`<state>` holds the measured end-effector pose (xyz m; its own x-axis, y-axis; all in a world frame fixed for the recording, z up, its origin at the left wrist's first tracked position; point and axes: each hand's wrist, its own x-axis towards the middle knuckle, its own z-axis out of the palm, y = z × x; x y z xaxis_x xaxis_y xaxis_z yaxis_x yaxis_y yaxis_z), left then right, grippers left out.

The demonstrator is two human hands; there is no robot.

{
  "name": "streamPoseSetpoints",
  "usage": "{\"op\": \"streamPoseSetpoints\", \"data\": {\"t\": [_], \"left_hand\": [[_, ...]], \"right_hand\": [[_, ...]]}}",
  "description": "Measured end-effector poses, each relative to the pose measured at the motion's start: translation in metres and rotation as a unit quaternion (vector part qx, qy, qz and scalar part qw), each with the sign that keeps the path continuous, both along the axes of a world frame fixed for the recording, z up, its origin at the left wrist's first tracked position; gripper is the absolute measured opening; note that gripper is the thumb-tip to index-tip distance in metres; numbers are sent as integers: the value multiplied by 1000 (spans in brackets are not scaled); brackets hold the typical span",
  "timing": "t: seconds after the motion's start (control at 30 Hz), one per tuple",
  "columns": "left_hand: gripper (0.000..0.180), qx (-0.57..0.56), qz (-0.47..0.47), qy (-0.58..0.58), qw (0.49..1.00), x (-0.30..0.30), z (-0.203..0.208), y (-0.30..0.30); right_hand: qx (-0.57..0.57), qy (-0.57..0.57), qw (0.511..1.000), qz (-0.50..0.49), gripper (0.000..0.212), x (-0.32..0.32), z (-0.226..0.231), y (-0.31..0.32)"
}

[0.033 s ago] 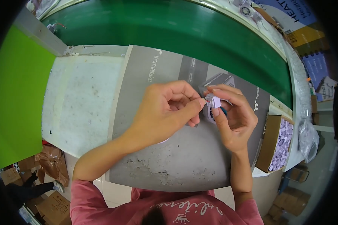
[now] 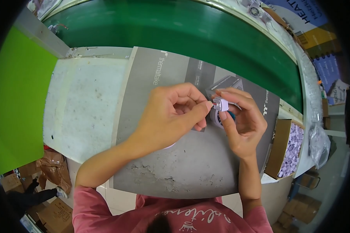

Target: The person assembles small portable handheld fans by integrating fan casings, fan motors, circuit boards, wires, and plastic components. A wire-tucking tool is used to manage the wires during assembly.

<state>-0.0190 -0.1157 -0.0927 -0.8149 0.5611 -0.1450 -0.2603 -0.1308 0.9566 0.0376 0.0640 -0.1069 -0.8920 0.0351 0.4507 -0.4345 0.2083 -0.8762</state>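
Above the grey printed mat (image 2: 190, 167), my right hand (image 2: 245, 120) grips a small white plastic housing (image 2: 222, 104) between thumb and fingers. A white round part (image 2: 217, 119) with dark teal in it sits just under the housing, partly covered by the fingers. From the left, my left hand (image 2: 179, 110) pinches thin wires (image 2: 214, 104) at the housing's open side, one of them reddish. Its thumb and index finger are pressed together, and the other fingers are curled. The wire ends are hidden. A sliver of something white (image 2: 170, 146) shows under my left wrist.
At the right edge stands an open cardboard box (image 2: 291, 149) full of small white pieces. A green conveyor belt (image 2: 163, 27) runs across the back. On the left are a pale worktop (image 2: 89, 101) and a bright green panel (image 2: 19, 101). A plastic bag (image 2: 319, 145) hangs far right.
The housing has turned slightly in my right fingers, and my left fingertips have shifted a little. More of the reddish wire shows between them and the housing.
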Motion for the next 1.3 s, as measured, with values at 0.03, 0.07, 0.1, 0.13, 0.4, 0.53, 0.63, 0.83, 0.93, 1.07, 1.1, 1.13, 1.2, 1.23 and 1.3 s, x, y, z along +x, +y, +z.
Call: {"op": "streamPoseSetpoints", "data": {"t": [0.03,0.07,0.1,0.13,0.4,0.53,0.63,0.83,0.93,1.07,1.1,1.13,1.2,1.23,1.3], "left_hand": [[11,-1,2,0,1000,0,-1,0],[11,0,8,8,1000,0,-2,-1],[11,3,13,16,1000,0,-3,-1],[11,3,13,16,1000,0,-2,-1],[12,-18,-11,63,998,2,-1,-1],[13,50,-49,1,998,-6,-6,-4],[15,65,-89,-56,992,-11,-4,-7],[18,60,-74,-26,995,-8,-6,-4],[24,-41,-40,83,995,-11,0,-8],[33,-212,-92,236,944,-12,-4,-15],[38,-212,-84,237,944,-11,-7,-15],[38,-213,-84,239,944,-10,-7,-14],[41,-243,-89,248,933,-8,-5,-13],[41,-243,-90,249,933,-4,-1,-14],[46,-336,-76,385,856,10,14,-20]], "right_hand": [[19,9,999,-25,33,0,0,-1],[37,18,998,-50,35,0,0,-3],[38,17,998,-50,35,0,1,-3],[95,40,992,-78,35,0,2,-4],[191,71,973,-107,36,-1,3,-7],[30,0,998,-60,31,0,4,-5],[92,10,994,-51,33,2,5,-2],[154,26,985,-67,36,3,4,-5],[180,23,982,-47,36,1,11,-4],[266,41,963,-1,32,-4,16,-3],[265,42,963,-2,32,-3,16,-5],[266,40,963,4,33,-3,15,-6],[267,38,963,9,33,-3,15,-5],[286,46,957,8,33,-4,16,-3],[307,54,950,2,33,-1,19,0]]}}
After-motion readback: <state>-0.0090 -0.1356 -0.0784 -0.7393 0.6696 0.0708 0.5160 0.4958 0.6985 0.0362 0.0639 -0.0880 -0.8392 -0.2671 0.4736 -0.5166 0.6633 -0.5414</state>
